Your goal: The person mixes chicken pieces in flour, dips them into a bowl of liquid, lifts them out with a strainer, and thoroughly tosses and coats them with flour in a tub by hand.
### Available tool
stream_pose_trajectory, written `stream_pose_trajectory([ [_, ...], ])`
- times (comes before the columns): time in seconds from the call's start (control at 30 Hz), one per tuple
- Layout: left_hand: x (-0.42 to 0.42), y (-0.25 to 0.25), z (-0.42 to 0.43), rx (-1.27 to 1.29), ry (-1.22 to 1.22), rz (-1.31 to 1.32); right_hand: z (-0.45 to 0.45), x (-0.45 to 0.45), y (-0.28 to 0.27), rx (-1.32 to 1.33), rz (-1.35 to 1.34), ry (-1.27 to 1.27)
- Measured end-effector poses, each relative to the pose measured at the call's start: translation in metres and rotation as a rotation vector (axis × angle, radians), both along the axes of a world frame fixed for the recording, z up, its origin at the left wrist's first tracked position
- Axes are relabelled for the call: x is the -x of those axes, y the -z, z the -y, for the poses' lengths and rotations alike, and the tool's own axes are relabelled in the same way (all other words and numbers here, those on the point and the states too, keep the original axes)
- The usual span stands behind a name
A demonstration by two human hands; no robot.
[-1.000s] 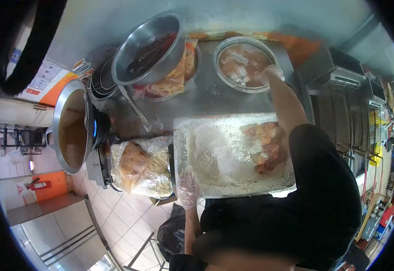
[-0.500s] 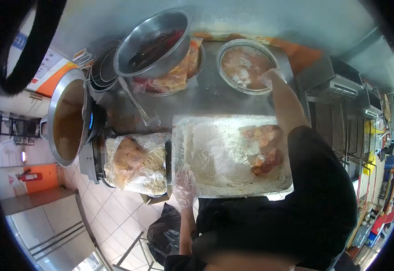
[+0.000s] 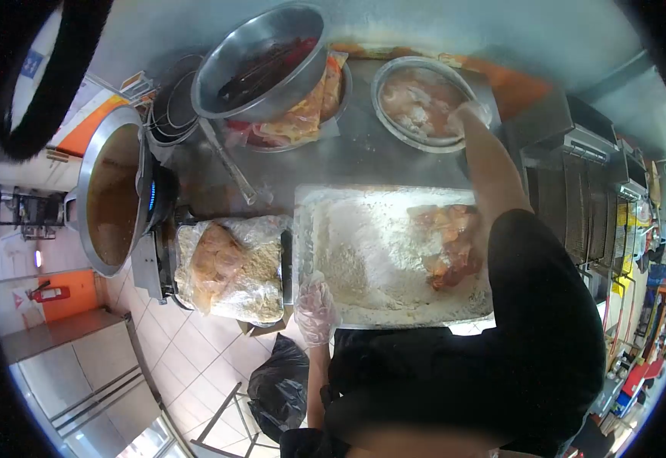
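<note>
A wide metal tray (image 3: pixel 394 317) of white flour lies in front of me, with several reddish-orange marinated meat pieces (image 3: pixel 451 248) on its right side. At the tray's front left corner, my left hand (image 3: pixel 316 309) in a clear plastic glove is closed on the rim. My right hand (image 3: pixel 472 117), gloved too, reaches over the far edge to the right rim of a round metal bowl (image 3: pixel 433 145). Pinkish liquid with pale floury lumps (image 3: pixel 420 99) fills this bowl. The right fingers are at the bowl's inner edge and mostly hidden by the hand.
Left of the tray stands a plastic-covered tray of crumbs (image 3: pixel 260 294) with a pale raw meat piece (image 3: pixel 217 256) on top. A wide pan of brown liquid (image 3: pixel 115 206) is farther left. A tilted steel bowl (image 3: pixel 222 84) and a long handle (image 3: pixel 230 168) lie behind.
The view has shifted slightly. My right hand has moved a little to the right at the bowl's rim. My left hand stays at the tray corner.
</note>
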State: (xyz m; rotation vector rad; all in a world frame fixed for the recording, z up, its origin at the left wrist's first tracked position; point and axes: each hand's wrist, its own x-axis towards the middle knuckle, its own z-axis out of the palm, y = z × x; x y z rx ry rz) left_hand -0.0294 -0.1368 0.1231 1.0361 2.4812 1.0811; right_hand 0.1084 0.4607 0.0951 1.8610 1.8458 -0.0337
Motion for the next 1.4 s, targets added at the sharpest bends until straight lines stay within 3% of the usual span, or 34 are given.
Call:
stream_pose_trajectory([
  [0.1, 0.001, 0.007, 0.004, 0.001, 0.031, 0.012, -0.015, -0.015, -0.025, 0.104, -0.056, -0.143],
  [0.17, 0.001, 0.018, 0.014, 0.081, 0.08, -0.132, -0.035, -0.034, -0.025, 0.16, -0.142, -0.257],
  [0.33, 0.001, 0.011, 0.009, 0.144, 0.154, -0.229, -0.105, -0.103, 0.037, 0.268, -0.452, -0.458],
  [0.37, 0.001, 0.017, 0.013, 0.128, 0.177, -0.282, -0.112, -0.11, 0.056, 0.296, -0.698, -0.29],
  [0.43, 0.003, 0.016, 0.01, 0.115, 0.178, -0.272, -0.074, -0.101, 0.029, 0.29, -0.901, -0.095],
  [0.5, 0.003, 0.002, 0.001, 0.118, 0.138, -0.142, -0.038, -0.092, 0.011, 0.215, -1.044, 0.053],
  [0.57, 0.003, 0.013, 0.006, 0.065, 0.151, -0.207, -0.011, -0.081, -0.007, 0.088, -1.113, 0.122],
  [0.63, 0.004, 0.023, 0.011, 0.045, 0.172, -0.281, 0.008, -0.069, -0.019, -0.091, -1.024, 0.08],
  [0.73, 0.003, 0.024, 0.013, 0.065, 0.167, -0.293, 0.029, -0.041, -0.03, -0.451, -0.628, -0.088],
  [0.83, 0.0, 0.011, 0.004, 0.104, 0.109, -0.129, 0.043, -0.029, -0.044, -0.403, -0.482, -0.109],
  [0.87, 0.002, 0.011, 0.005, 0.128, 0.123, -0.097, 0.035, -0.038, -0.037, -0.17, -0.764, -0.024],
  [0.97, 0.002, 0.011, 0.007, 0.158, 0.156, -0.114, 0.009, -0.065, -0.014, 0.198, -1.221, 0.106],
  [1.17, -0.002, 0.02, 0.012, 0.2, 0.155, -0.308, 0.008, -0.113, 0.037, 0.544, -2.017, 0.112],
  [1.3, 0.004, 0.051, 0.031, 0.282, 0.226, -0.497, 0.04, -0.115, 0.017, 0.453, -2.087, 0.264],
  [1.4, 0.002, 0.03, 0.021, 0.134, 0.208, -0.447, 0.067, -0.108, -0.027, 0.283, -1.896, 0.294],
])
